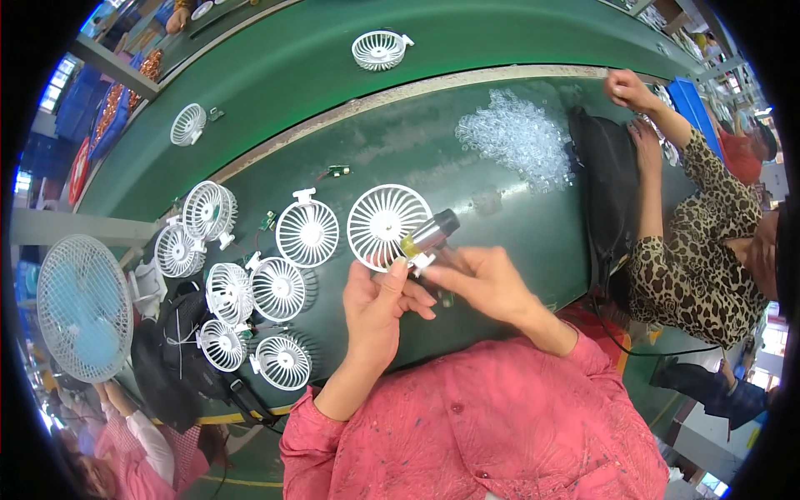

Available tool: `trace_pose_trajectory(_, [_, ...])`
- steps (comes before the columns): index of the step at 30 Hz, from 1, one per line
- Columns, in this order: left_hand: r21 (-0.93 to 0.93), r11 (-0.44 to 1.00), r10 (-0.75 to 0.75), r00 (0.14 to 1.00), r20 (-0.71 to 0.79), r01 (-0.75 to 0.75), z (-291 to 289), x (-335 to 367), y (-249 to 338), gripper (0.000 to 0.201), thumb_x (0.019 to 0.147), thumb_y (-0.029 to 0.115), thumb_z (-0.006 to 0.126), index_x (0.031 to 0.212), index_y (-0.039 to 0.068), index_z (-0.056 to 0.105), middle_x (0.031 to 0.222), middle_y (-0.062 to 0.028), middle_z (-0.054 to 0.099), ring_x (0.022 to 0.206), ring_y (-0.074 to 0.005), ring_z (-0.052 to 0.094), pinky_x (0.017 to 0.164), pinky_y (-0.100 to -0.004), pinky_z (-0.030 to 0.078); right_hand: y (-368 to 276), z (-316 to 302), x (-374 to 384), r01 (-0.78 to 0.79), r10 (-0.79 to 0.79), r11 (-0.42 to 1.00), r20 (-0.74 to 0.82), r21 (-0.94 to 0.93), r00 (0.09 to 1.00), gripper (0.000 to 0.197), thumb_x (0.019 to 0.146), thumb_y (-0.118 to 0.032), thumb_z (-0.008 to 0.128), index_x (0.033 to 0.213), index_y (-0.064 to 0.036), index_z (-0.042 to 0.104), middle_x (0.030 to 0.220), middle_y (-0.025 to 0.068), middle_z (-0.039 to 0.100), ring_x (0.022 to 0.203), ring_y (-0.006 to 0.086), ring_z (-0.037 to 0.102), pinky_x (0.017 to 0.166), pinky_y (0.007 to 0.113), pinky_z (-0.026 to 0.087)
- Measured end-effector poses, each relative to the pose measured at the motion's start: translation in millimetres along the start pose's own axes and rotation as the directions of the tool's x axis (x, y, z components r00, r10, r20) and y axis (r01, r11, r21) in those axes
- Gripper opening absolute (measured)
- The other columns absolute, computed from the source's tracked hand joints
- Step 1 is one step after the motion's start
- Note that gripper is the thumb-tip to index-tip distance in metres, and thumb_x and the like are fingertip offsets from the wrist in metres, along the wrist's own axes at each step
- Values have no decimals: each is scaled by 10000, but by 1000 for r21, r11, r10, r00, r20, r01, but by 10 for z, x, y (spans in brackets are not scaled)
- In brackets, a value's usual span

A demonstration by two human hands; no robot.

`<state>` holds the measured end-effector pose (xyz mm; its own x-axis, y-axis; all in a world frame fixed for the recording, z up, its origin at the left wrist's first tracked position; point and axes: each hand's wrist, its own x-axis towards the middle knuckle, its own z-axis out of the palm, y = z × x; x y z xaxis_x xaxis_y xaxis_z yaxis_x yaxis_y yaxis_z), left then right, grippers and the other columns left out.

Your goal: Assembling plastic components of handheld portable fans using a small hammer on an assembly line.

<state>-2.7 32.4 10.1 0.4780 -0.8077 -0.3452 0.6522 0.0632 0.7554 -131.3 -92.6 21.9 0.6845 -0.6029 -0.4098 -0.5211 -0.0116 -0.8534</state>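
Several white fan frames [282, 289] are grouped at the left of the table; whether these are finished cannot be told. Beyond them, a small green circuit board [338, 171] is seen lying loose-looking at the end of its wires. At the centre, one fan frame [386, 227] is gripped at its near rim by the left hand [375, 304], and its work is judged unfinished. A dark-ended cylindrical tool [435, 232] is set against it; the right hand [492, 287] is curled there, its exact hold blurred. Far right, many clear pieces [517, 137] are left heaped.
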Motion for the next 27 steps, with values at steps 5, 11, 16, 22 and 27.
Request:
trace_pose_trajectory(5, [153,986,72,997,3,-72,-61,18,-86,312,1003,201,517,1212,-9,417,984,-174,625,685,-195,657,521,-311,568,-188,41,-45,-3,-15,965,67,261,998,282,900,-208,698,769,34,639,608,24,576,609,34,501,503,283,402])
trace_pose_trajectory(11, [4,995,-99,995,25,99,-33,37,16,396,1011,254,489,1287,-19,413,1222,-323,571,627,-205,656,521,-304,578,-278,-76,-171,264,-244,960,185,-89,952,161,883,-81,614,1015,7,638,759,194,641,681,343,644,612,397,493])
trace_pose_trajectory(16, [-79,977,-191,979,75,197,-37,38,73,406,998,270,519,1260,-24,421,1201,-320,581,634,-216,659,503,-308,574,-142,-51,-214,433,-394,873,200,-224,897,324,835,-38,610,1150,23,570,819,211,638,766,386,644,632,471,490])
trace_pose_trajectory(22, [-136,961,-224,967,125,240,-36,53,119,435,953,136,551,1326,-39,414,1270,-342,532,627,-160,631,512,-256,543,-106,-4,-284,518,-478,759,203,-395,854,459,800,-62,660,1205,86,502,861,189,624,738,372,639,611,447,516])
trace_pose_trajectory(27, [-110,971,-201,973,112,213,-17,75,91,514,855,8,641,1319,-47,427,1275,-324,538,551,-123,568,442,-228,488,-87,27,-296,527,-483,677,229,-514,845,528,786,-98,692,1233,78,474,834,158,585,666,335,626,542,418,506])
